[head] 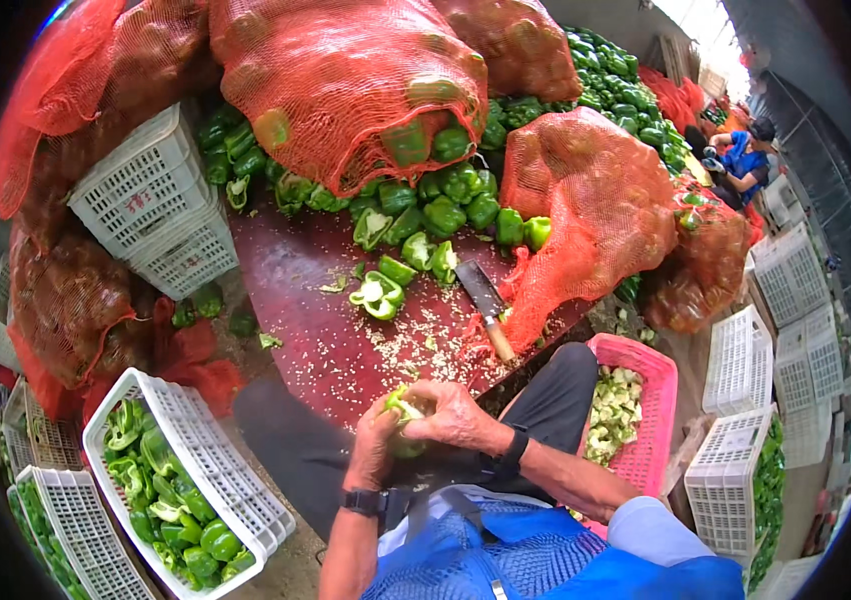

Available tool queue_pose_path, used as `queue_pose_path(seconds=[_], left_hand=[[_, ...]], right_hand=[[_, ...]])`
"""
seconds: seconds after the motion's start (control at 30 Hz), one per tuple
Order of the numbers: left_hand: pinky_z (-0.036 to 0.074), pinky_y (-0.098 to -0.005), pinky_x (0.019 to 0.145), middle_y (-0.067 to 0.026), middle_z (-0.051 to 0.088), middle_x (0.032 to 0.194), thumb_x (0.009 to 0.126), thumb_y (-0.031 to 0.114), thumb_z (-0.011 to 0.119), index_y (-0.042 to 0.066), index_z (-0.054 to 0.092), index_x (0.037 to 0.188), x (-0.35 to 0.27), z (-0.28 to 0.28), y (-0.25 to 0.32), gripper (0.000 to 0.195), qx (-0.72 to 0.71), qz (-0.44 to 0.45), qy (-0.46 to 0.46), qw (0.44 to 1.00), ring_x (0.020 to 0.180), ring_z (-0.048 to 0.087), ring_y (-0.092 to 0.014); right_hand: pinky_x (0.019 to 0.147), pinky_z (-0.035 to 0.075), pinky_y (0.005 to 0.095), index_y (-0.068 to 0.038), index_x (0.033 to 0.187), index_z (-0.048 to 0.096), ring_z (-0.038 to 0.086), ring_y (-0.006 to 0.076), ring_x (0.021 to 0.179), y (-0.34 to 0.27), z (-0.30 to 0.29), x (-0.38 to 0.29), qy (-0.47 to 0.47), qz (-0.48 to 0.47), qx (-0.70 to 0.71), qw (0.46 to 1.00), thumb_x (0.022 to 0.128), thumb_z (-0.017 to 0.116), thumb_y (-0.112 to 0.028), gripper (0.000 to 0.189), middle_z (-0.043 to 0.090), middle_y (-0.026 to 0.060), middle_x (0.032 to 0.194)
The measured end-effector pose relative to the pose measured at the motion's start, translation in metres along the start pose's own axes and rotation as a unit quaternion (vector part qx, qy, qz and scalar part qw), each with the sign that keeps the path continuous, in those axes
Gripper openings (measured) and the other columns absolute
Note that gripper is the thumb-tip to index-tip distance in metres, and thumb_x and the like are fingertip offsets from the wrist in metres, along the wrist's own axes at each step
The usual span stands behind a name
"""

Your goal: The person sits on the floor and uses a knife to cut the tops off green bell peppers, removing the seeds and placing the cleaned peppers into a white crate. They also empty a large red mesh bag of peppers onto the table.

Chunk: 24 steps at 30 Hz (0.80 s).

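Both my left hand [376,431] and my right hand [448,416] close around a piece of green bell pepper [404,409] above my lap. My fingers cover most of it, so its exact shape is hidden. Beyond them, a red work surface [305,300] is strewn with pale seeds. A cut pepper half [378,295] lies on it with its core showing, and more cut pieces [418,251] sit just behind. To the right rests a cleaver [481,292], its wooden handle [500,341] pointing towards me and its dark blade pointing away.
Red mesh sacks [350,75] of peppers bulge over the far side; another sack [583,195] slumps at the right. A white crate [207,480] of cut peppers stands left. A pink basket [658,405] holding pale cores stands right. Stacked crates [162,202] rise at left. A co-worker [744,161] sits far right.
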State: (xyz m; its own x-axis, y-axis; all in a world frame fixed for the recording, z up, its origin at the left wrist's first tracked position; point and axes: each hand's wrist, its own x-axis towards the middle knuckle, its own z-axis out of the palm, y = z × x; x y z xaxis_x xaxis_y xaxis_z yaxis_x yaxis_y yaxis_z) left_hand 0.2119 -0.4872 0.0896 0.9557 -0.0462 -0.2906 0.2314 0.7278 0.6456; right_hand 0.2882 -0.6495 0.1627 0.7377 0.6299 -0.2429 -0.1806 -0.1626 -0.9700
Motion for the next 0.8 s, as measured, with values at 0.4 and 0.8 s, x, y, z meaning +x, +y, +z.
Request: queue_pose_path(seconds=[0.4,0.8], left_hand=[[0.058,-0.0389,0.098,-0.0127,0.068,0.128,0.101,0.039,0.068,0.003,0.059,0.137,0.006,-0.013,0.004,0.052,-0.105,-0.009,0.055,0.993,0.112,0.069,-0.025],[0.056,-0.0359,0.099,-0.0110,0.066,0.129,0.098,0.021,0.069,0.000,0.055,0.142,0.014,-0.005,-0.008,0.051,-0.032,-0.071,-0.051,0.996,0.115,0.066,-0.021]], right_hand=[[0.078,0.055,0.0361,-0.002,0.110,0.071,0.068,0.0186,0.085,0.004,-0.011,0.006,0.048,-0.106,-0.219,0.969,0.081,0.078,-0.023,0.037,0.070,0.0119,0.090],[0.092,0.054,0.0313,0.000,0.129,0.067,0.066,0.0131,0.102,0.034,-0.014,-0.003,-0.012,-0.013,0.004,1.000,0.089,0.077,-0.019,0.046,0.073,0.0057,0.109]])
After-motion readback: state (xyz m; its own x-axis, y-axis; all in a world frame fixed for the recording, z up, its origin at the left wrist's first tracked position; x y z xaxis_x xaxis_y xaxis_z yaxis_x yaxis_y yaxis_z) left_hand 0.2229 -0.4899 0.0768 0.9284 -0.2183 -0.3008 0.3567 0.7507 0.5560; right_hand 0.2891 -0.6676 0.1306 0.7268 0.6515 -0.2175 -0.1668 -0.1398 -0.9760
